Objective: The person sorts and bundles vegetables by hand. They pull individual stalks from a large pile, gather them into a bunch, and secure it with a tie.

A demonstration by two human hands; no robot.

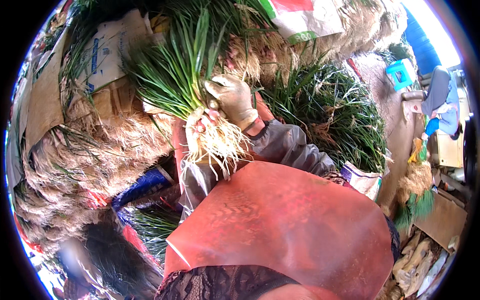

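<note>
Nearest, a band of black lace point(225, 282) shows under a red apron point(280, 215), which spreads wide across the lap; just past the apron's far edge, left of its middle, is a bunch point(185, 82) of green onions, held up with leaves fanned upward and to the left, small pinkish bulbs point(205, 121) at its neck and pale roots point(215, 142) hanging toward the apron; the right hand point(232, 97), in a soiled pale glove with a grey sleeve point(295, 145) behind it, has its grip clamped on the bunch at the neck; the left sleeve point(197, 187), also grey, runs up behind the roots, and as the bunch covers the left hand I cannot tell whether its grip is apart or together; beyond, at left, lies a heap point(100, 145) of rooty bunches with a printed sack point(112, 50) on its upper edge, and to the right a pile of dark leaves point(330, 110) with a white and purple packet point(362, 180) by its near edge; farther off, on the floor point(395, 115), stand a blue stool point(401, 75) and, beside it, another person point(442, 100) in blue, bent over
</note>
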